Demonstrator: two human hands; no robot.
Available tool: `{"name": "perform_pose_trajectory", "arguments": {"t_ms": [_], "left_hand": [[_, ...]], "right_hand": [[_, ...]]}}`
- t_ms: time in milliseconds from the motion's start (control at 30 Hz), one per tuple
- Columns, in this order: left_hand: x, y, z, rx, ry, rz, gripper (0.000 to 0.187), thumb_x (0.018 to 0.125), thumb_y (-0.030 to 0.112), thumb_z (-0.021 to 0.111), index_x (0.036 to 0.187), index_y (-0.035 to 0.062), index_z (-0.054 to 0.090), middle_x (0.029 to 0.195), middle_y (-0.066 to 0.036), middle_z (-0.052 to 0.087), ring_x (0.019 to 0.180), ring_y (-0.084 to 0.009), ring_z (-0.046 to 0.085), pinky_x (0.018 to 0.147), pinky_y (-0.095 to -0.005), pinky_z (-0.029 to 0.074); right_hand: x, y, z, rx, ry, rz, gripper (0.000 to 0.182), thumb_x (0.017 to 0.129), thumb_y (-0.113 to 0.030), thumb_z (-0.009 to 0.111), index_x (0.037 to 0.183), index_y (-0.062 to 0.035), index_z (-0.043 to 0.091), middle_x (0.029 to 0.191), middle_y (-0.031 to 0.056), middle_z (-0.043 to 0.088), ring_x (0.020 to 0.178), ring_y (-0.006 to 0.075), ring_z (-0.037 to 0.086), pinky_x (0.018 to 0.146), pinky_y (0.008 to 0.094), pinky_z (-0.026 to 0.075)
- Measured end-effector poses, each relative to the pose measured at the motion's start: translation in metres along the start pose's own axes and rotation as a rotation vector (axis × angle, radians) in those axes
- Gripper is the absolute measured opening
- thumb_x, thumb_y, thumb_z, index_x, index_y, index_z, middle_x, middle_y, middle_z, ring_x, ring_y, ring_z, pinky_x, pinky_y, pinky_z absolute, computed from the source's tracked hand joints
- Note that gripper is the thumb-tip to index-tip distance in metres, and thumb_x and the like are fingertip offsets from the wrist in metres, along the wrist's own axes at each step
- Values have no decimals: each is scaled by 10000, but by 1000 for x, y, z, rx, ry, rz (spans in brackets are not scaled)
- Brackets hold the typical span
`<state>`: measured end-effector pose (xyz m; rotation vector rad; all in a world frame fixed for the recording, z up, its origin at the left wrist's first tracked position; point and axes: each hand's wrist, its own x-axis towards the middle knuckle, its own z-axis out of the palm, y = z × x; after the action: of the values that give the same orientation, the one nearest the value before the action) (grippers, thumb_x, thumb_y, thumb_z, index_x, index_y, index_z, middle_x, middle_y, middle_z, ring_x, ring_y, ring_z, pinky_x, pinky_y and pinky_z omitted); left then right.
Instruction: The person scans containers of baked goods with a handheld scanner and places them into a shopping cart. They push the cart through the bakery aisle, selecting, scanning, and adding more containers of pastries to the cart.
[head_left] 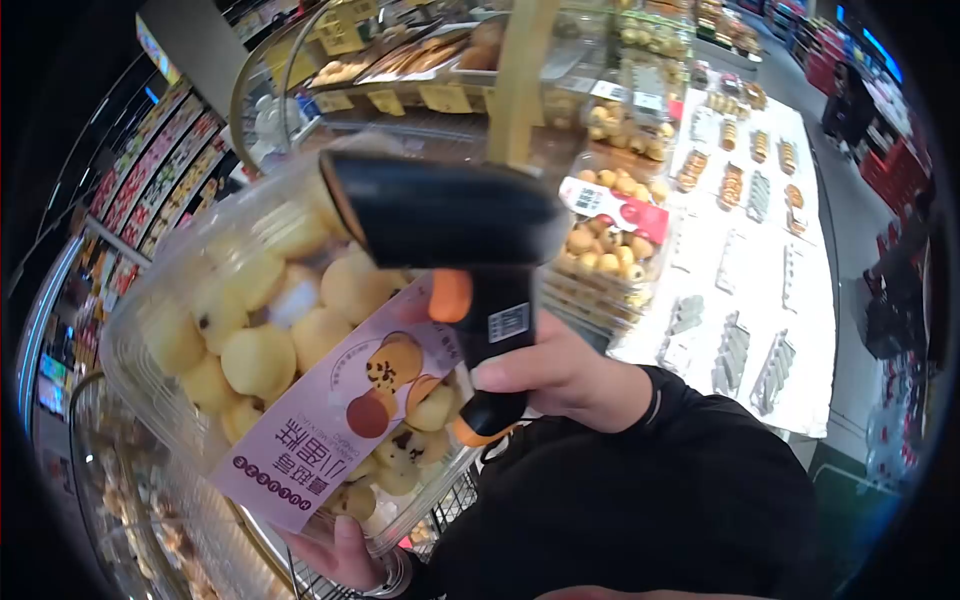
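Observation:
A clear plastic box of small round yellow cakes (258, 361), some with dark spots, is tilted up at the left. Its pink paper band (300, 455) has printed pictures of cakes and lettering. My left hand (345, 556) grips the box by its lower edge, thumb on the near side. A black and orange barcode scanner (505, 300) is in my right hand (560, 370), fingers wrapped around its handle. The scanner head points left and overlaps the box's upper right part in this view. Part of the right hand's grip is hidden behind the handle.
Stacked clear boxes of round pastries (612, 240) stand behind the scanner. A white table (705, 260) with rows of packaged goods runs along the right. Bread shelves (400, 75) are at the back, and a wire cart (462, 500) shows below the box.

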<state>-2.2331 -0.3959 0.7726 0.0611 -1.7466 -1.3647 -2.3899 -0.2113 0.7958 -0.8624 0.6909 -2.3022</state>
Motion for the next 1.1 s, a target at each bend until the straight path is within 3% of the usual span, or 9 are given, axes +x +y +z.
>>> {"name": "perform_pose_trajectory", "arguments": {"t_ms": [233,300,467,733,833,867,900,967,1100], "left_hand": [[67,34,167,-457,-699,-93,753,729,198,607,1324,-46,214,1262,-173,386,1162,-254,401,988,-360,298],[87,35,209,-489,-904,-74,638,765,166,567,1300,-35,284,1238,-132,429,1138,-197,430,979,-322,307],[111,9,278,-564,-1155,-449,448,824,105,498,1241,-17,390,1153,-92,521,1060,-153,504,914,-288,389],[120,-78,311,-503,-1165,-765,352,871,168,478,1187,15,456,1125,-69,543,1012,-150,542,849,-296,450],[115,-84,303,-517,-1064,-838,334,892,187,454,1181,21,467,1139,-67,539,1024,-138,536,843,-292,453],[113,-82,299,-581,-1014,-848,336,897,193,448,1184,20,464,1147,-68,533,1041,-137,524,864,-297,438],[109,-82,296,-642,-964,-862,338,902,199,442,1187,20,461,1156,-69,528,1059,-136,512,884,-301,424],[95,-96,289,-694,-964,-781,382,914,216,422,1231,3,417,1192,-85,498,1115,-161,469,942,-304,368],[68,-104,270,-206,-855,-151,498,895,268,451,1293,-7,337,1305,-147,369,1224,-247,339,998,-342,289]], "right_hand": [[-91,-119,-1,-283,376,-457,543,747,-135,561,1244,-10,379,1189,110,478,1098,203,480,942,337,377],[-100,-135,-14,-248,556,-456,423,793,-138,526,1186,3,460,1054,101,571,962,178,574,852,322,459],[-99,-152,-78,-15,697,-405,341,800,-126,519,1117,-1,519,1102,134,556,967,230,571,876,377,462],[-93,-140,-139,126,807,-351,317,802,-159,523,1091,-33,563,1060,114,581,956,244,565,882,396,440],[-101,-138,-141,122,742,-360,352,808,-170,518,1136,-44,531,1040,104,585,943,205,568,703,365,532],[-104,-135,-148,63,794,-388,371,807,-177,518,1154,-46,514,1033,109,583,922,193,577,615,344,548],[-100,-136,-129,30,887,-439,318,786,-150,552,1087,-47,554,849,39,600,714,113,552,670,293,496],[-107,-134,-138,82,846,-443,351,781,-158,551,1114,-50,534,889,50,596,718,148,557,657,294,486],[-117,-124,-147,48,839,-463,443,749,-172,519,1176,-60,480,1179,155,493,979,257,517,843,382,443]]}}
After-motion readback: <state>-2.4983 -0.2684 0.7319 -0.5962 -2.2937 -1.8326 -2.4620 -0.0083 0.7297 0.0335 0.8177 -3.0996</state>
